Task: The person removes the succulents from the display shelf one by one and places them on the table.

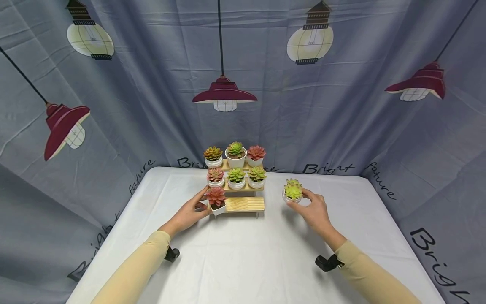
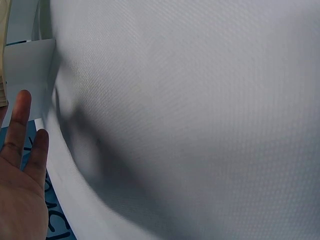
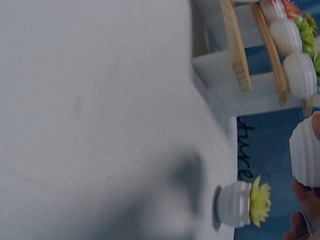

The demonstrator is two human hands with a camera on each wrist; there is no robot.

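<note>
My left hand (image 1: 191,213) is at the lowest tier of a wooden plant stand (image 1: 244,204), thumb and index finger about a white square pot with a red succulent (image 1: 216,196). That pot sits slightly askew at the tier's left end. In the left wrist view, two fingers (image 2: 19,125) reach out beside the stand; the pot is out of sight there. My right hand (image 1: 316,211) pinches a white ribbed pot (image 3: 304,152) with a green succulent (image 1: 293,192), right of the stand and raised above the table.
Potted succulents fill the upper two tiers, among them a red one (image 1: 256,153) and a green one (image 1: 236,175). Another yellow-green potted succulent (image 3: 235,204) stands on the white table (image 1: 235,261), behind the held pot. A grey curtain (image 1: 152,105) hangs behind.
</note>
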